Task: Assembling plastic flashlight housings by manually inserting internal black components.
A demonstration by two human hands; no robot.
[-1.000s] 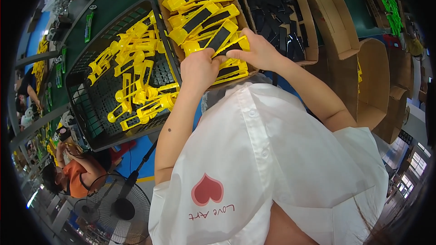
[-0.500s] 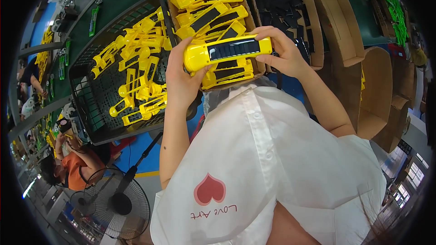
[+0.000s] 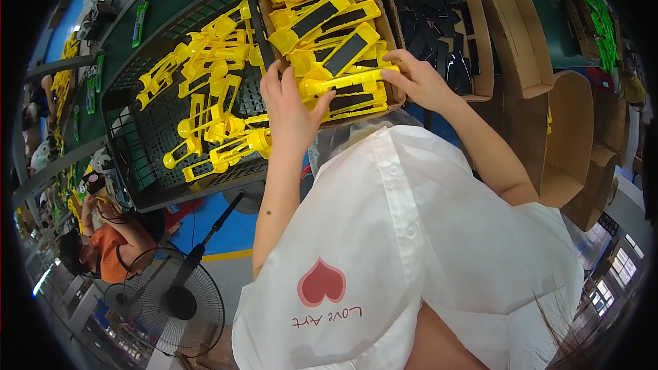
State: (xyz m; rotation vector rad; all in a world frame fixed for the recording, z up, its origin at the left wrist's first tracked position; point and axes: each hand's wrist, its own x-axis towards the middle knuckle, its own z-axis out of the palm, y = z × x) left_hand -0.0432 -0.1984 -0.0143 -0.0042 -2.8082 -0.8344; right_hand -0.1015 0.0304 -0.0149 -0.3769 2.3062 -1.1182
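Note:
A yellow plastic housing [image 3: 346,82], seen nearly edge-on, lies across the near part of a cardboard box [image 3: 392,41]. My right hand [image 3: 423,83] pinches its narrow right end between thumb and fingers. Around its wider left end, my left hand [image 3: 291,106] has its fingers and thumb spread apart; whether they touch it is hard to tell. Under and beyond it, the box is heaped with similar yellow housings [image 3: 319,17], many with a dark rectangular panel set in.
Left of the box, a black plastic crate [image 3: 147,195] holds more yellow housings [image 3: 216,68] without panels showing. A box of dark flat pieces [image 3: 428,7] stands to the right, with other cardboard boxes [image 3: 510,20] beyond. At lower left are a fan [image 3: 181,301] and a person in orange [image 3: 113,253].
The housing has gone down onto the pile and turned, so its dark panel no longer faces up. My left hand's fingers have spread; my right hand keeps its end.

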